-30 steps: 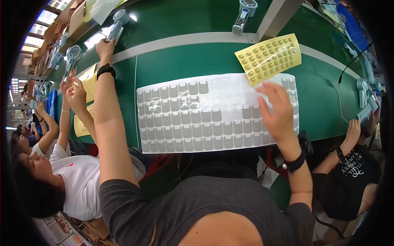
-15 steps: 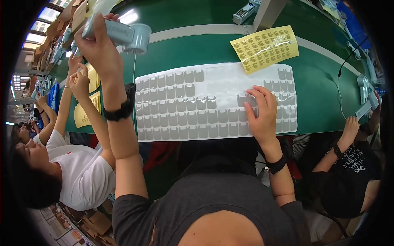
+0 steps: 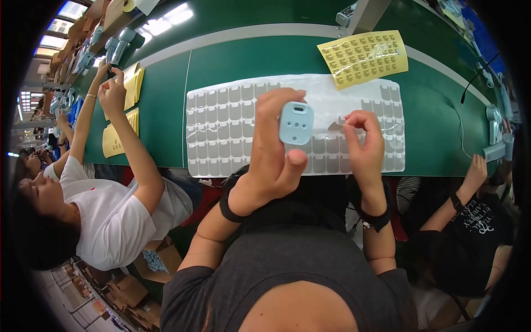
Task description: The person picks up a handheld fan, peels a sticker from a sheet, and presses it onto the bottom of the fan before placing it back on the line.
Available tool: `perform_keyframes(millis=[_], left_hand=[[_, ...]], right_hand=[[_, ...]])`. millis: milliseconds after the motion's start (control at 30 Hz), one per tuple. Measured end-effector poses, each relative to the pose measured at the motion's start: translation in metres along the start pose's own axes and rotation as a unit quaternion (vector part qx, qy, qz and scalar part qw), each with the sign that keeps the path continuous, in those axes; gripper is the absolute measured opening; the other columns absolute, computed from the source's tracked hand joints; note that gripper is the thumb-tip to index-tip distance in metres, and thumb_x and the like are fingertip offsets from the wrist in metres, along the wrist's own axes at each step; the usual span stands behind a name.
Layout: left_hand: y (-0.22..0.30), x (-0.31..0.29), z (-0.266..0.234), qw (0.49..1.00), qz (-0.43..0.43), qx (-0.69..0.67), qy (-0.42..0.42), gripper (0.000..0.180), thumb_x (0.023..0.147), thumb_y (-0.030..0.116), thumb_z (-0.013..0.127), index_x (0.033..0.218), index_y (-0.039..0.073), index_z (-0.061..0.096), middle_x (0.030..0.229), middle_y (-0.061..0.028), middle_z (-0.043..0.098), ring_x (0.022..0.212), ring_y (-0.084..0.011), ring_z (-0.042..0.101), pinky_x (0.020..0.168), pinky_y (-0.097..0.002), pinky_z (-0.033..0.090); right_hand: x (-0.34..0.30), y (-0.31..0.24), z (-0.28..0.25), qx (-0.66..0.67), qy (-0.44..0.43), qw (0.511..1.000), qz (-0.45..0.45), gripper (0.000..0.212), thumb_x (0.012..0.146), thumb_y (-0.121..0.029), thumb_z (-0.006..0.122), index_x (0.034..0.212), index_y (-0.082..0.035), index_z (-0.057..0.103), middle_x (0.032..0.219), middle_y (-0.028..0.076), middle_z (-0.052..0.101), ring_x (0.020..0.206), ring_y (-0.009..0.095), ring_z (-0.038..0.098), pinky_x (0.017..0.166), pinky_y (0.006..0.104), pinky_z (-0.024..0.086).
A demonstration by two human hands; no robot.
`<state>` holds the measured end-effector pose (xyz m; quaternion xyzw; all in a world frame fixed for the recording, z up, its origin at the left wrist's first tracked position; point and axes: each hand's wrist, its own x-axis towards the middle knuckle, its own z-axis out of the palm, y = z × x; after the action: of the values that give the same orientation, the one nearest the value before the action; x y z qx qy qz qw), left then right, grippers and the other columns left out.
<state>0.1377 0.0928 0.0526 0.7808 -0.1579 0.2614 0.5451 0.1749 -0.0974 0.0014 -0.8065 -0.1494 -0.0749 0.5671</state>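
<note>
Down from high up on the left has come the left hand (image 3: 271, 166), and it now holds a small pale blue plastic part (image 3: 296, 123) right in the middle of the head view, above the big white sheet of grey stickers (image 3: 232, 133). Half a second ago that hand was up by the hanging tools, gripping a bigger blue piece. Now the thumb (image 3: 293, 166) presses the blue part from below and the fingers (image 3: 276, 105) curl round its left side, so the flat face with little holes points up at the camera. The right hand (image 3: 365, 144) has moved too: it was flat on the sheet, and now it is lifted a little, with thumb and first finger pinching one small grey sticker (image 3: 336, 126) just beside the blue part. Sticker and part are near each other but not touching yet. To me it looks like the sticker has been peeled off and is about to go onto the blue part. The sticker sheet lies on the green counter (image 3: 160, 110), and many spots in its top right are already bare. A yellow label sheet (image 3: 363, 57) lies beyond it. At the left a person in a white shirt (image 3: 113, 221) reaches up over yellow sheets (image 3: 119, 135), and at the right edge another person's hand (image 3: 475, 174) rests by the counter
</note>
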Motion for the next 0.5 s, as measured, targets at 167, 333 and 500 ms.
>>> perform_keyframes(millis=[167, 333, 500], left_hand=[[-0.018, -0.005, 0.012, 0.997, 0.075, 0.014, -0.027, 0.073, 0.091, 0.062, 0.037, 0.125, -0.002, 0.043, 0.110, -0.0201, 0.048, 0.096, -0.0318, 0.048, 0.086, -0.0395, 0.038], [-0.019, -0.003, 0.018, 0.995, 0.095, 0.000, -0.030, 0.075, 0.090, 0.066, 0.032, 0.123, 0.000, 0.047, 0.109, -0.0184, 0.050, 0.095, -0.0318, 0.047, 0.085, -0.0407, 0.037], [-0.017, -0.001, 0.016, 0.995, 0.092, 0.008, -0.033, 0.075, 0.090, 0.067, 0.030, 0.122, 0.002, 0.048, 0.109, -0.0173, 0.050, 0.095, -0.0317, 0.048, 0.085, -0.0412, 0.037]], right_hand=[[0.014, -0.074, -0.039, 0.335, -0.086, 0.921, 0.179, 0.016, 0.082, 0.000, 0.065, 0.092, -0.003, 0.055, 0.093, 0.004, 0.058, 0.084, 0.007, 0.054, 0.075, 0.0205, 0.044], [0.031, -0.104, -0.038, 0.330, -0.145, 0.900, 0.245, 0.031, 0.075, 0.004, 0.073, 0.097, -0.004, 0.052, 0.082, 0.003, 0.061, 0.075, 0.006, 0.057, 0.069, 0.0185, 0.048], [0.037, -0.108, -0.029, 0.318, -0.133, 0.904, 0.254, 0.040, 0.073, 0.005, 0.074, 0.098, -0.006, 0.045, 0.077, 0.003, 0.063, 0.071, 0.007, 0.059, 0.064, 0.0180, 0.048]])
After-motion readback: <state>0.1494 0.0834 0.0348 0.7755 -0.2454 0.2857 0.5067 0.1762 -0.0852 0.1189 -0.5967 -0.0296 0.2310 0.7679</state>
